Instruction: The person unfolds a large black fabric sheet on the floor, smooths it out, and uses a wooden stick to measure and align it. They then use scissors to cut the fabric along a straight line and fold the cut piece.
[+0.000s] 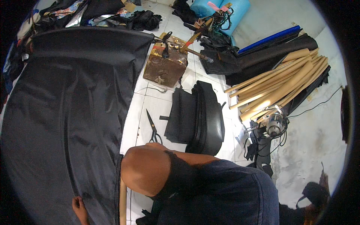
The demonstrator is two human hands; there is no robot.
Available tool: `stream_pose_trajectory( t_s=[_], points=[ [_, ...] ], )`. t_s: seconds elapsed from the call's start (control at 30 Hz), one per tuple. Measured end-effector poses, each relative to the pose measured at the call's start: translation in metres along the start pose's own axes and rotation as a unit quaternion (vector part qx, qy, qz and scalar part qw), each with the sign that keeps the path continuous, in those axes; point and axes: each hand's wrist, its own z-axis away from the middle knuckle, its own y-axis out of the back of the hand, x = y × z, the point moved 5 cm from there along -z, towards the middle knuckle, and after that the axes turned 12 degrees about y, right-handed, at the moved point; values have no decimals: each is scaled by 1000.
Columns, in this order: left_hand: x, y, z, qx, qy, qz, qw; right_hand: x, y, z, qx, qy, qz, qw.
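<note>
A wide sheet of smooth black fabric (90,120) lies spread over the left side, with long creases down its length. At its lower part my left hand (78,205) rests, its fingers curled and pinching at the cloth beside a crease. My right forearm reaches left behind my bent knee (144,170). Only part of my right hand (155,145) shows above the knee, right at the handles of the black-handled scissors (152,125). Those scissors lie on the white floor, blades pointing away. The knee hides the right fingers, so their hold cannot be made out.
A stack of black pieces (195,116) lies right of the scissors. Beyond stands a worn brown box (165,67) with a rod across it. Cardboard tubes (281,86), a metal motor-like device (275,125) with cables, and blue rolls (240,15) line the right and back.
</note>
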Motion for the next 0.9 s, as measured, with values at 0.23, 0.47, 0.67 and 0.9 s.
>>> stream_pose_trajectory(
  t_s=[0.23,0.47,0.67,0.9],
  points=[
    [7,4,0,70,-7,-130,989,3,5,-5,27,35,-21,999],
    [19,13,-14,15,3,-223,975,-8,-2,-19,1,57,-63,996],
    [16,25,-21,58,-35,-227,972,11,-23,-38,-61,86,-97,990],
    [35,98,-16,63,-58,-149,985,-6,-29,-54,-93,45,-56,993]
  ],
)
